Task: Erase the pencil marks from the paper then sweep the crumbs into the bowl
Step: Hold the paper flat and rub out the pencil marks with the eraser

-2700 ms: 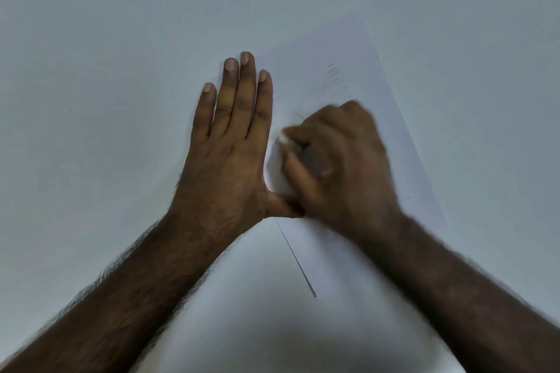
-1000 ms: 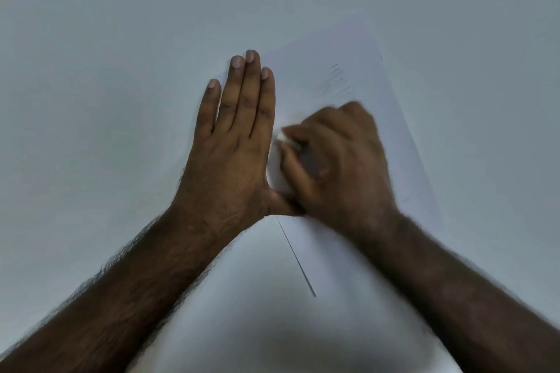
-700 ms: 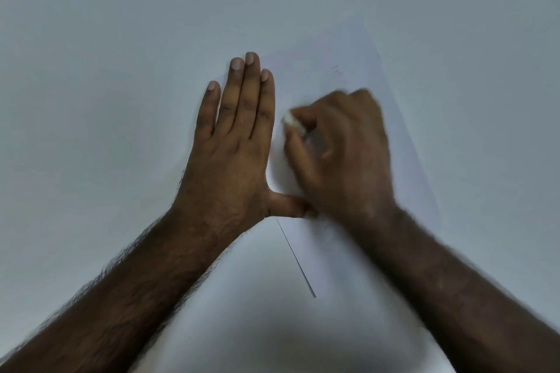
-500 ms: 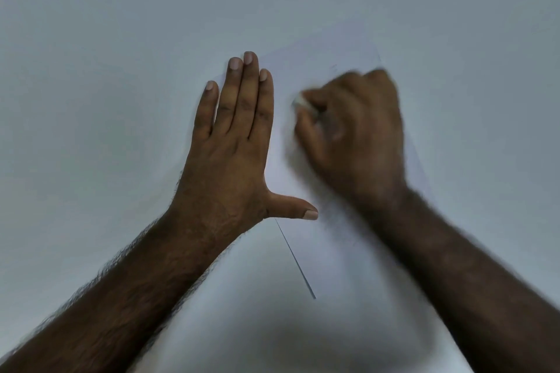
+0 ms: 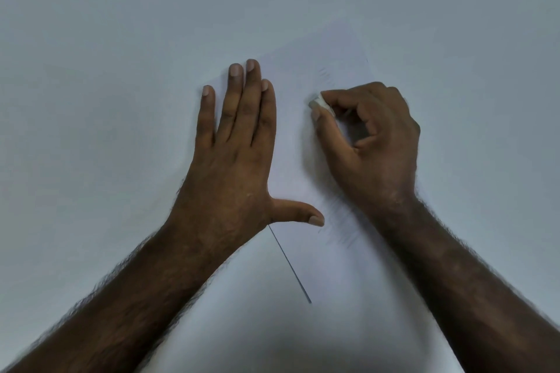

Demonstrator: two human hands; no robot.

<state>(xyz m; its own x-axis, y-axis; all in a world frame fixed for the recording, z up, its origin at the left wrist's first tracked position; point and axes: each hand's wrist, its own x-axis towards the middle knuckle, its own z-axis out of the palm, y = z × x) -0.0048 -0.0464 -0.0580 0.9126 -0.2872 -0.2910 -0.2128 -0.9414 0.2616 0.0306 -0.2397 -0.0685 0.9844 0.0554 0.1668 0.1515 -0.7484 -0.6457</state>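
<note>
One sheet of paper [image 5: 306, 166] is pressed flat by the left hand [image 5: 230, 154], fingers straight; one eraser [image 5: 321, 103] is pinched in the right hand [image 5: 372, 142]

Both forearms were bare to the frame's lower edge, with no sleeve, and both were hairy. The left hand [image 5: 233, 142] and right hand [image 5: 375, 142] wore nothing; the visible nails were short and pale.
</note>
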